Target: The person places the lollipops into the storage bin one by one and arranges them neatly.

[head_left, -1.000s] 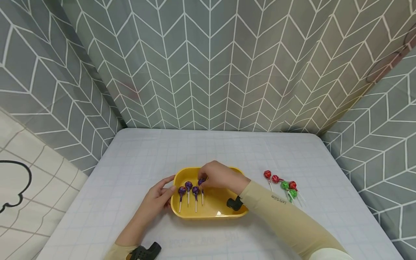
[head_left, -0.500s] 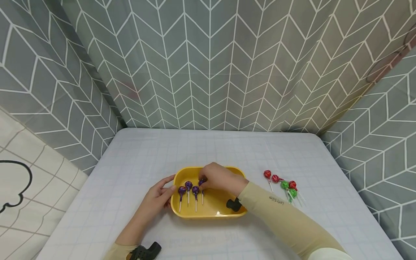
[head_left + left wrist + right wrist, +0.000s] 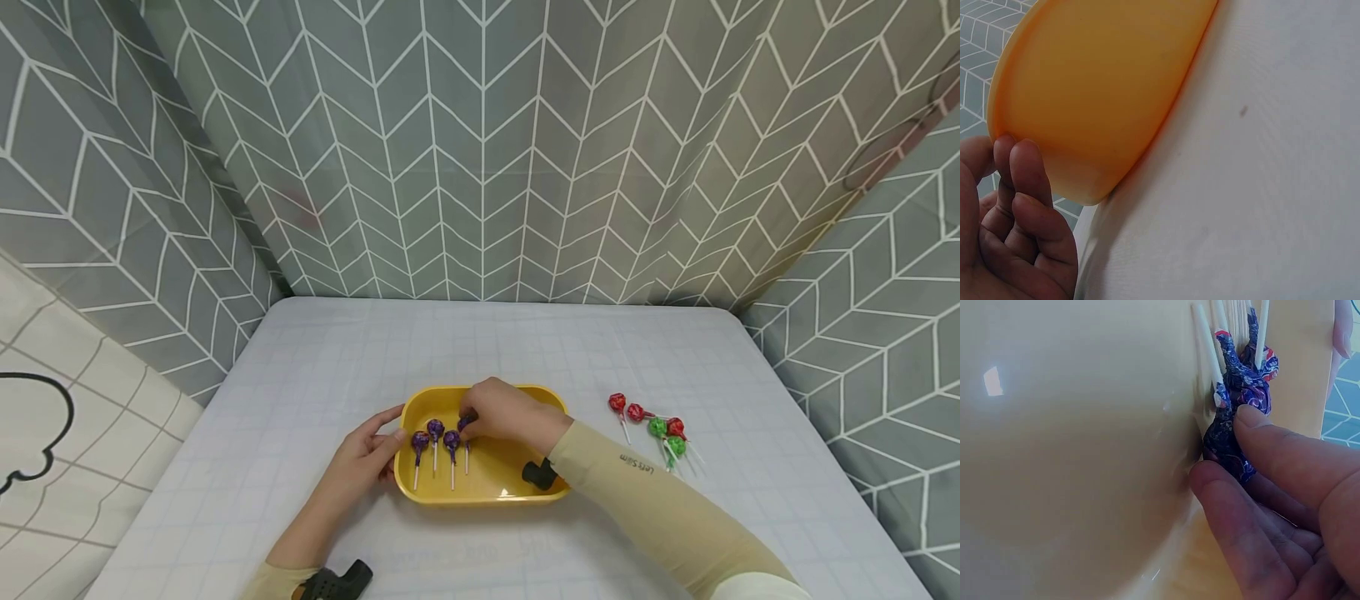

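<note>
Four purple lollipops [image 3: 452, 442] lie side by side in the left part of a yellow tray [image 3: 498, 479], their heads toward the far side and their sticks pointing near. The right hand [image 3: 513, 414] reaches into the tray from the right, its thumb and forefinger closed in a pinch on the head of the rightmost lollipop [image 3: 1216, 442]; the next purple one sits just beside it. The left hand [image 3: 363, 457] grips the tray's left end, thumb at the rim and curled fingers [image 3: 1030, 169] against the outer wall. The tray is on a white worktop [image 3: 337, 350]. On the worktop to the right, apart from the tray, lie three red lollipops [image 3: 617, 402] and two green lollipops [image 3: 677, 447], the greens bunched close to the rightmost red. Tan sleeves [image 3: 645, 492] cover both forearms, and a grey patterned curtain [image 3: 480, 167] hangs beyond the far edge.
</note>
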### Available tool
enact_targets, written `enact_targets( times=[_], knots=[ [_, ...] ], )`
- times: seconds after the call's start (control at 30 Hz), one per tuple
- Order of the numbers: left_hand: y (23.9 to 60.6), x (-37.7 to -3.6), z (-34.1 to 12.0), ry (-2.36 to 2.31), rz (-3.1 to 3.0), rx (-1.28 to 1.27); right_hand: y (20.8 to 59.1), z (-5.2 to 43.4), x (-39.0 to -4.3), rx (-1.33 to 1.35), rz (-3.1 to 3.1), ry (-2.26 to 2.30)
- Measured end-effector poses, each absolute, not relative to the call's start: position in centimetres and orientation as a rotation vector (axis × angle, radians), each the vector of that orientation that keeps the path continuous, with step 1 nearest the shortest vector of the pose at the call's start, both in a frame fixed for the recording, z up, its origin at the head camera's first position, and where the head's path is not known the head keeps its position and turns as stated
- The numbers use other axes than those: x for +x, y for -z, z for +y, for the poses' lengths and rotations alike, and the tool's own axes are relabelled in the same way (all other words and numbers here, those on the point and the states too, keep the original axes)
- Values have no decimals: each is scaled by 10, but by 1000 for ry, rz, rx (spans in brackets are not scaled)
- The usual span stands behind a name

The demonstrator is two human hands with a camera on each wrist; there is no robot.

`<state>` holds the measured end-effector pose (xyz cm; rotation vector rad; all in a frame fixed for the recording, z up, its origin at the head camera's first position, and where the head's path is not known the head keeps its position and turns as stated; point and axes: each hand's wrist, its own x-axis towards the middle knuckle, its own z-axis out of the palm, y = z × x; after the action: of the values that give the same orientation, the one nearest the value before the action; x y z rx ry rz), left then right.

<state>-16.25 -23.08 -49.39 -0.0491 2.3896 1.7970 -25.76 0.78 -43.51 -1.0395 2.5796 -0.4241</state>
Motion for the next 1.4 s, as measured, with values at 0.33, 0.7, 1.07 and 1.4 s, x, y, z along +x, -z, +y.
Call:
enact_targets(
  times=[0.33,0.7,1.07,1.4],
  knots=[
    [492,-162,-231,-1808,2376,-33,434,9,-256,-1014,2594,418],
    [495,-162,-231,-1806,2392,-29,430,11,-254,-998,2591,403],
    [493,-161,-231,-1816,2375,-30,431,11,-254,-991,2598,423],
    [492,-161,-230,-1820,2368,-41,430,14,-253,-992,2595,423]
  ],
)
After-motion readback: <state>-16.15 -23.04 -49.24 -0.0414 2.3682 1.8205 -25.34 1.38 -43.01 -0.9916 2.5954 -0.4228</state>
